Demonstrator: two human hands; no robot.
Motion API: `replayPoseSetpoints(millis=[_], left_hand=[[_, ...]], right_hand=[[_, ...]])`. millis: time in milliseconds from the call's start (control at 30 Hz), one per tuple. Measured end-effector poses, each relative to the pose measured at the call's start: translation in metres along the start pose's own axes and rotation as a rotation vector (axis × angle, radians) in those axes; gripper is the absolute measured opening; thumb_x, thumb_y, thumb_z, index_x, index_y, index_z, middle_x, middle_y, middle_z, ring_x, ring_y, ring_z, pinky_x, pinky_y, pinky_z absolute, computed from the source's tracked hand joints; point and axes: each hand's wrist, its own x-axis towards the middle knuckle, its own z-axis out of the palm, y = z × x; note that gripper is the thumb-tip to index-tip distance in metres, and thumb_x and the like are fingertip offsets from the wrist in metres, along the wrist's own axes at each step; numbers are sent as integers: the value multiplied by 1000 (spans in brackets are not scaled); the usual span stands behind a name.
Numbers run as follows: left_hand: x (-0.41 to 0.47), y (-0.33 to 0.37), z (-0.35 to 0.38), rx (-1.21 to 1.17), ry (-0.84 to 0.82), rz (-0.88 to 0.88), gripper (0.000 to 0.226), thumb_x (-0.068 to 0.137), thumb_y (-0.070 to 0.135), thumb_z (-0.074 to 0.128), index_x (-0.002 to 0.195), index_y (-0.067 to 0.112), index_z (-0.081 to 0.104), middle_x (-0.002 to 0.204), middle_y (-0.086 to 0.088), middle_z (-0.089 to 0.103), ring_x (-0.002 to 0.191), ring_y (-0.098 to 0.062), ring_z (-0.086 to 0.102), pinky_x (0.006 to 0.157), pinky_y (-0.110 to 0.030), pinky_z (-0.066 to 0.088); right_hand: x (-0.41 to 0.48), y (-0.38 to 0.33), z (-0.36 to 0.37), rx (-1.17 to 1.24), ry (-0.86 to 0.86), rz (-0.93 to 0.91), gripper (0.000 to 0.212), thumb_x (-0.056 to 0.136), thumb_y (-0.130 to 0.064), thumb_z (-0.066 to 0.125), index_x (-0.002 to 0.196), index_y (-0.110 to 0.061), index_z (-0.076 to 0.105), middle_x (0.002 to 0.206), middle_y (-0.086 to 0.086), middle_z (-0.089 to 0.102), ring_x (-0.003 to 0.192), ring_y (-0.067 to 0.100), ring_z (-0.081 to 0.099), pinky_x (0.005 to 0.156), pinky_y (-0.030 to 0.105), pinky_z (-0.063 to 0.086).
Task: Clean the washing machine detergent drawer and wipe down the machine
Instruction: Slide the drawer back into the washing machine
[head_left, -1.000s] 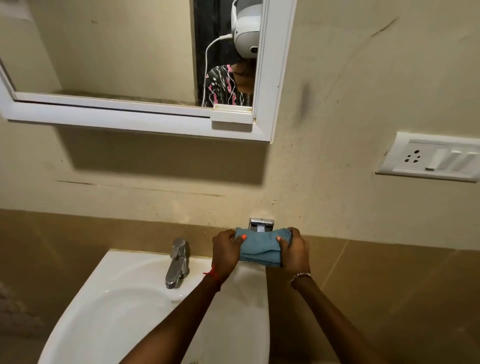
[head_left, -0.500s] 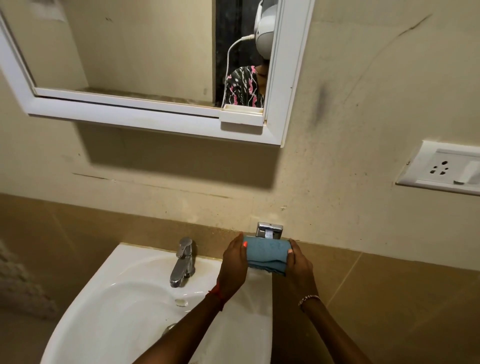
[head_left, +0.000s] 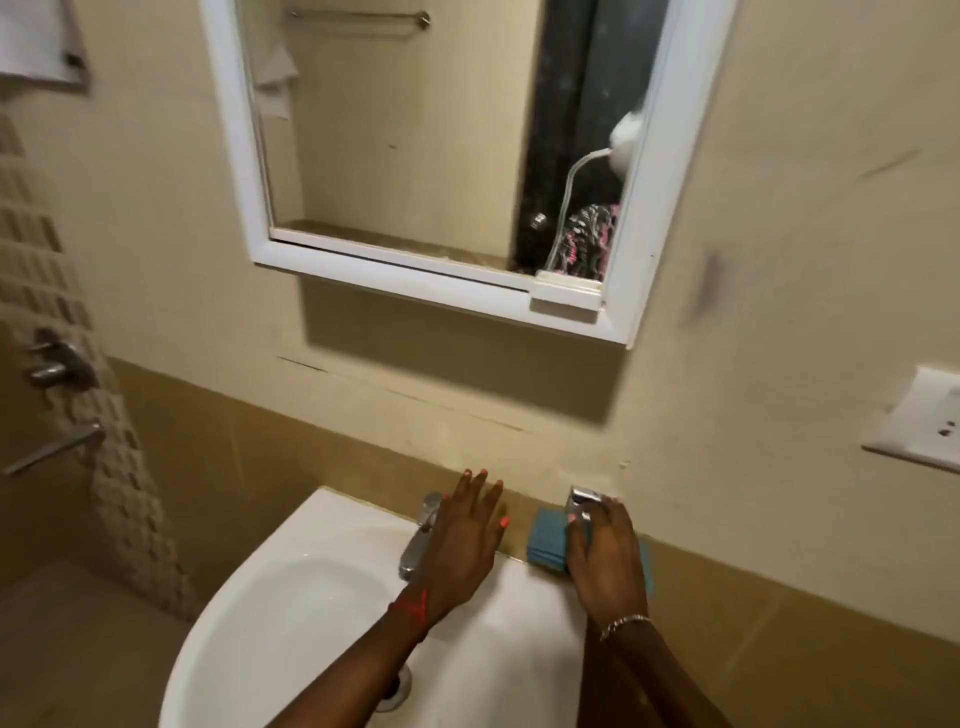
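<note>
A folded blue cloth lies on a small metal holder fixed to the wall at the right of the white sink. My right hand rests on top of the cloth, fingers pressing it down against the holder. My left hand hovers flat with fingers spread over the back rim of the sink, just right of the chrome tap, holding nothing. No washing machine or detergent drawer is in view.
A white-framed mirror cabinet hangs above the sink. A white socket plate sits on the wall at the right. Chrome shower fittings are on the textured wall at the left. The sink drain shows beside my left forearm.
My left hand has let go of the blue cloth and moved left toward the tap, opening flat. My right hand stays on the cloth. The view swung left and down.
</note>
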Motion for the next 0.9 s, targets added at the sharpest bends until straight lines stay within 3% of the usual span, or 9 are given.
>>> replayPoseSetpoints(millis=[100,300,400,500,567,633,700,833,900], left_hand=[[-26,-15,-26,50,12,-33,74,86,57,4,145,19,27,156,-1,14,141,-7,-4,119,-29,3],[-103,-57,-88,202,73,-203,53,98,44,19,146,22,23,152,12,10,143,-5,-1,114,-19,-6],[-156,-85,-127,259,130,-364,59,96,48,14,133,17,49,142,3,43,135,-14,37,110,-34,28],[-209,-110,-164,259,155,-548,59,98,44,14,115,16,63,119,-1,65,112,-20,61,94,-38,41],[-250,-126,-188,251,181,-658,62,96,49,14,121,16,59,126,-1,61,121,-18,55,102,-35,36],[-289,-137,-212,251,241,-730,77,86,62,8,137,16,43,144,-1,42,139,-15,31,116,-30,17],[-332,-146,-233,294,322,-813,85,78,65,0,142,18,31,150,3,30,143,-11,17,116,-24,7],[-427,-152,-287,426,385,-939,61,92,47,14,143,18,31,150,3,29,143,-13,18,117,-24,9],[-480,-160,-313,474,393,-1003,68,86,48,7,142,17,32,149,1,31,142,-14,21,118,-25,13]], right_hand=[[-12,-37,15,115,-127,-125,19,92,-11,48,74,-13,54,84,15,61,84,33,59,73,31,40],[-49,-108,72,191,-341,-307,18,92,-16,50,90,-6,65,99,11,65,96,28,60,78,30,42],[-82,-154,98,248,-395,-435,17,91,-21,54,92,-10,67,98,5,66,98,23,61,81,27,43],[-120,-201,118,295,-486,-539,18,90,-26,55,87,-13,67,95,3,67,95,22,62,79,28,45],[-148,-235,132,317,-541,-640,22,89,-29,55,81,-11,66,89,5,67,89,24,63,74,31,47],[-179,-267,144,317,-616,-707,24,90,-28,55,80,-9,65,89,9,65,89,26,62,74,32,46],[-214,-300,156,356,-668,-797,23,89,-28,55,80,-9,65,89,9,66,87,26,62,74,30,43],[-300,-366,179,407,-823,-868,25,86,-29,54,75,-8,63,83,11,66,82,30,62,71,28,36],[-348,-398,190,436,-889,-921,30,85,-32,50,75,-8,64,84,12,65,86,31,62,75,30,39]])
